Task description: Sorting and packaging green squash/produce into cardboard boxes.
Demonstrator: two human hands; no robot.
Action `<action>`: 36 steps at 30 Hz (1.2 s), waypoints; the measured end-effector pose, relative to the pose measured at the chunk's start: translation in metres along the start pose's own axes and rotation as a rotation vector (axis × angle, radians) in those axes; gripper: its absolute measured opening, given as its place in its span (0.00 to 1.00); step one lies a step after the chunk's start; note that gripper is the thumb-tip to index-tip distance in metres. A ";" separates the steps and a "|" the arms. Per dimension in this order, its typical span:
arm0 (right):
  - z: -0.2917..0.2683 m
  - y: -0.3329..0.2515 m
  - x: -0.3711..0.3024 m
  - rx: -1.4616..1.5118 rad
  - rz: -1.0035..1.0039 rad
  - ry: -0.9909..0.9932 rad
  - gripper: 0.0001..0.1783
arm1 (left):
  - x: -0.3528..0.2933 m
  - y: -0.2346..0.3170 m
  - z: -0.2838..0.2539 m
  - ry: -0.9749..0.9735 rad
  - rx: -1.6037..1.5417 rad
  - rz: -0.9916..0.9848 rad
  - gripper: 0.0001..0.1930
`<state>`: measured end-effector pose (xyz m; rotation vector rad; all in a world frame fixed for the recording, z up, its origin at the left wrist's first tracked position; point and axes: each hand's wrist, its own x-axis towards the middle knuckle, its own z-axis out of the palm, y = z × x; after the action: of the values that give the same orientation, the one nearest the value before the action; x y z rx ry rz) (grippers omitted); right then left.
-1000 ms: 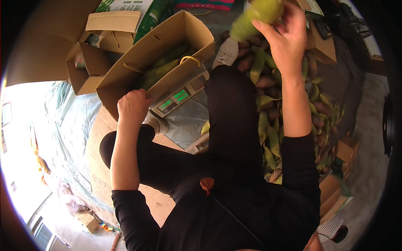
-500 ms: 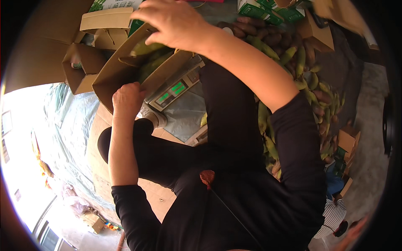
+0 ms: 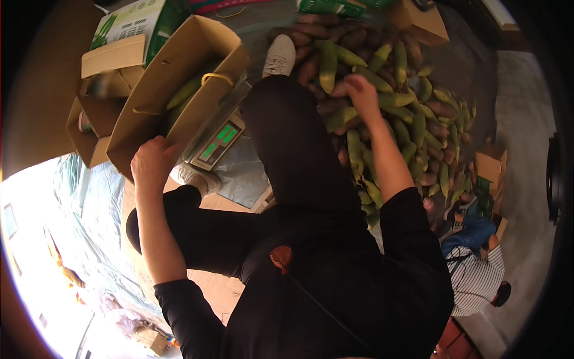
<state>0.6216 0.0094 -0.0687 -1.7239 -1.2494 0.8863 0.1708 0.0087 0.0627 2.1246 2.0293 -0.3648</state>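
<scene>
My left hand (image 3: 152, 160) is closed on the near rim of a tall, open cardboard box (image 3: 140, 93). Long green radishes (image 3: 182, 94) lie inside it, partly hidden by its walls; a yellow cord handle (image 3: 216, 78) loops over its right side. The box rests on a scale whose green-lit display (image 3: 219, 141) shows beside my knee. On the right, my right hand (image 3: 363, 96) reaches down into a heap of green radishes (image 3: 394, 100) mixed with dark reddish-brown roots (image 3: 353, 39). Its fingers are blurred, and I cannot make out whether they grip anything.
A green-and-white carton (image 3: 128, 30) and a smaller open box (image 3: 98, 119) stand left of the tall box. Another cardboard box (image 3: 418, 24) sits behind the heap. A person in a striped top (image 3: 478, 275) is at the lower right. Plastic sheeting (image 3: 89, 197) covers the left side.
My right hand has left the top of the box and moved right to the heap. My left hand stays on the box's rim. The view has shifted.
</scene>
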 end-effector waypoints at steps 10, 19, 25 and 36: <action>-0.017 0.134 -0.135 -0.591 0.293 -0.123 0.09 | 0.004 0.017 -0.003 -0.028 -0.019 -0.019 0.16; -0.009 0.144 -0.163 -0.463 0.425 -0.095 0.11 | 0.007 0.021 0.001 -0.006 -0.002 0.018 0.16; -0.058 0.137 -0.149 -0.613 0.450 0.069 0.10 | 0.006 0.016 0.001 -0.015 -0.035 0.014 0.16; -0.113 0.152 -0.184 -0.910 0.574 -0.068 0.30 | 0.005 0.020 -0.002 -0.001 -0.063 -0.007 0.17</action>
<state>0.7322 -0.2179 -0.1438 -2.8951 -1.3190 0.7190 0.1906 0.0132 0.0622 2.0809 2.0199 -0.2995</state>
